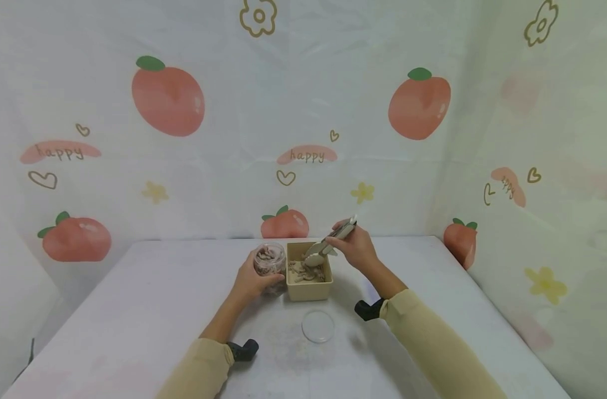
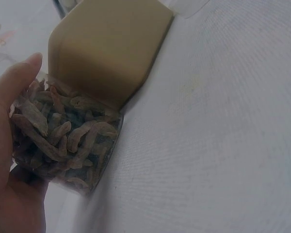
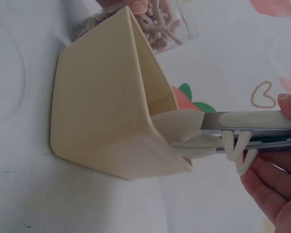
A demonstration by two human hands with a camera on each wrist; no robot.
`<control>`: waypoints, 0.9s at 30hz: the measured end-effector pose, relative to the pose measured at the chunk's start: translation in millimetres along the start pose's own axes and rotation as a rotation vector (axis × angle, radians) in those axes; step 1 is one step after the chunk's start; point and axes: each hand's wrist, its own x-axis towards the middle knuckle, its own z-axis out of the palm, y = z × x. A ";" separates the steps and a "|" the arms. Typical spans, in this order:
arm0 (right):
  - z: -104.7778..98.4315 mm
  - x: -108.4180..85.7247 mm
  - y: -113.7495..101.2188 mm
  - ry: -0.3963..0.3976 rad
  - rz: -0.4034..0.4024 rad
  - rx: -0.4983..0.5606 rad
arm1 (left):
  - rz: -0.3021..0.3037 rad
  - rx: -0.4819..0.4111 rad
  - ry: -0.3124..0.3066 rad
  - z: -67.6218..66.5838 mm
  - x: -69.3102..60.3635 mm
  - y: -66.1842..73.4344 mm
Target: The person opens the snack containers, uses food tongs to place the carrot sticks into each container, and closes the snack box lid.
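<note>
Head view: my right hand (image 1: 357, 247) grips metal tongs (image 1: 321, 249) with pale tips, slanted, I judge, to reach into the beige, square-mouthed plastic box (image 1: 308, 292) below — while my left hand (image 1: 247, 281) holds the clear round jar (image 1: 271, 269) of brownish strips (image 1: 268, 253) alongside, presumably to steady it.

white walls (image 1: 293, 88) | red peach prints (image 1: 171, 105) | yellow flowers (image 1: 363, 193) | white tabletop (image 1: 159, 288)

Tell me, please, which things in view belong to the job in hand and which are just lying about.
In use:
tongs, in the right hand
clear jar of brownish pieces, in the left hand
beige box, tongs dipped inside

Lying about:
clear round disc on the table, perhaps the jar's lid
</note>
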 end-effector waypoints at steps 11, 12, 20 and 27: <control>-6.3 -2.7 -11.0 0.003 -0.027 0.084 | -0.009 -0.005 -0.004 0.0 0.6 0.6; -6.0 -3.0 -11.3 0.000 -0.030 0.093 | -0.012 -0.007 -0.003 -0.1 0.4 0.6; -0.5 -5.2 -9.7 -0.043 -0.002 0.149 | -0.002 -0.007 0.006 0.2 1.1 -1.1; -2.4 -5.8 -9.0 -0.037 0.001 0.135 | -0.008 -0.015 0.001 0.3 0.1 -0.3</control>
